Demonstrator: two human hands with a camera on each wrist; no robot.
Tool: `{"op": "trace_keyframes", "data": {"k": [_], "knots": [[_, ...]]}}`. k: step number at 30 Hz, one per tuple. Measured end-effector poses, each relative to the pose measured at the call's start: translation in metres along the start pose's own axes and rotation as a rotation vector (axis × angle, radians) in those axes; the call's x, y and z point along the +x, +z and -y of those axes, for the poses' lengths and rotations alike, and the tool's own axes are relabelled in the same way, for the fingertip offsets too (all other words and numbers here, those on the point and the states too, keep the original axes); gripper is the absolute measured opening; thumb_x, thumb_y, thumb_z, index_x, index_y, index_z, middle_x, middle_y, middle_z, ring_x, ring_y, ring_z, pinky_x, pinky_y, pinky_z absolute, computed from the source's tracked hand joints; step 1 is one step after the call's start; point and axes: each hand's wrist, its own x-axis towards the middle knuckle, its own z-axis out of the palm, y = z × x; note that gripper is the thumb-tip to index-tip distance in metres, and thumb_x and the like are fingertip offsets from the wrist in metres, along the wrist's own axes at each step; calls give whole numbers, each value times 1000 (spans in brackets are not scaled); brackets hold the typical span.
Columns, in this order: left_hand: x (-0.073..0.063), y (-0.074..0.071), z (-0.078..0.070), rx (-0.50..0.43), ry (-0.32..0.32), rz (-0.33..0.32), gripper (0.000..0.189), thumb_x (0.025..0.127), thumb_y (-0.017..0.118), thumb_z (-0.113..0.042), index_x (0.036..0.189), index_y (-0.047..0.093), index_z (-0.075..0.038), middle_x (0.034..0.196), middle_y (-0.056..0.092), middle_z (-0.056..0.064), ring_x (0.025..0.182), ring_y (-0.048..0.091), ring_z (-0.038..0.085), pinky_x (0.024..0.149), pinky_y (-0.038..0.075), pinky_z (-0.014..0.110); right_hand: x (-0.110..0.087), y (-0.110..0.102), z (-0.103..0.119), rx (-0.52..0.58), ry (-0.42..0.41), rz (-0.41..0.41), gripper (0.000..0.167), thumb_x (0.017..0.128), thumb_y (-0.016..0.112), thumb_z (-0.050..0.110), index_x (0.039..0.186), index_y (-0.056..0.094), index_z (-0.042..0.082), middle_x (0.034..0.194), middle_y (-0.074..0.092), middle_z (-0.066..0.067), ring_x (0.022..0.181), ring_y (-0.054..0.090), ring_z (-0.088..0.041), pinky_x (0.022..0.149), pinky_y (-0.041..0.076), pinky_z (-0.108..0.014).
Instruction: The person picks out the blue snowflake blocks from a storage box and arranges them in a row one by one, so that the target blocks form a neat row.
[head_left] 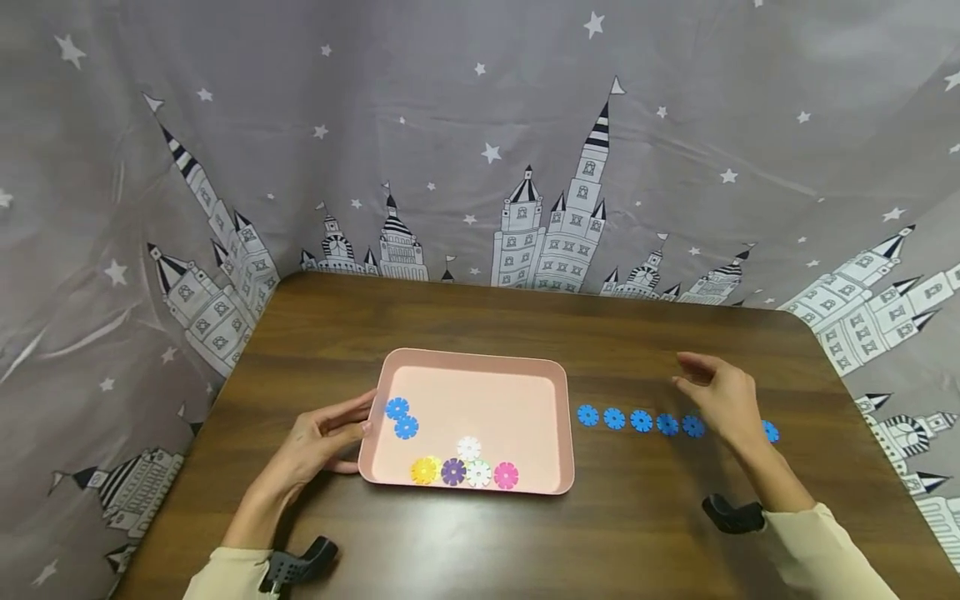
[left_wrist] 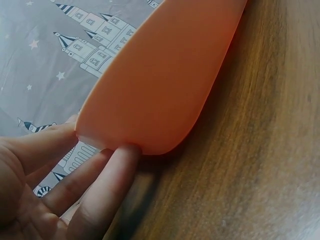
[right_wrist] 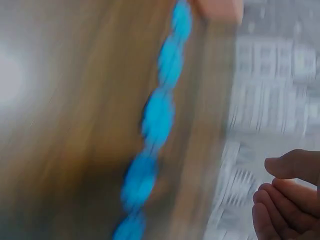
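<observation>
A pink tray [head_left: 480,362] lies in the middle of the brown table [head_left: 465,317]. Inside it are two blue discs [head_left: 401,418] and a cluster of yellow, purple, white and pink discs [head_left: 465,467]. My left hand [head_left: 330,437] holds the tray's left edge, thumb and fingers against its wall [left_wrist: 150,85]; its fingertips [left_wrist: 117,160] touch the tray's corner. A row of blue discs [head_left: 641,420] runs to the right of the tray. Over the row's right end hovers my right hand [head_left: 712,396], fingers relaxed and holding nothing. The right wrist view is blurred: the blue discs [right_wrist: 157,117] and my fingers [right_wrist: 285,195] show.
A grey curtain [head_left: 480,150] printed with castles and stars hangs round the table on three sides. One more blue disc [head_left: 770,431] lies just right of my right hand. Black wrist mounts [head_left: 300,565] sit near the table's front edge.
</observation>
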Motion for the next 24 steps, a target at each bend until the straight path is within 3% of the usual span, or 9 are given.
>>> {"op": "trace_keyframes", "data": {"k": [2,6,16,24], "knots": [[2,0,0,2,4,5,59,95,66,-14,149,43,-7,144,46,26,112,62,21,71,59,49,5,12,20,41,-30,39,36,84,76,7,118,68,-3,105,71,-20,96,68,-36,76,58,-30],[2,-1,2,-2,6,12,59,95,66,-14,149,43,-8,144,46,25,113,62,23,71,59,50,12,39,58,128,-86,121,38,82,77,5,119,68,-2,108,70,-20,99,67,-35,83,57,-47],[-1,-2,0,-37,-6,-2,58,95,66,-9,148,43,-4,143,47,27,110,63,25,71,59,51,18,107,140,273,-242,300,34,80,76,1,114,71,-2,106,72,-14,97,68,-28,85,57,-42],[-3,0,-1,-44,-4,0,58,95,65,-7,148,43,-3,142,47,29,110,62,30,70,59,51,17,145,174,271,-257,442,34,82,71,1,115,72,0,112,70,-11,100,66,-26,86,56,-39]]}}
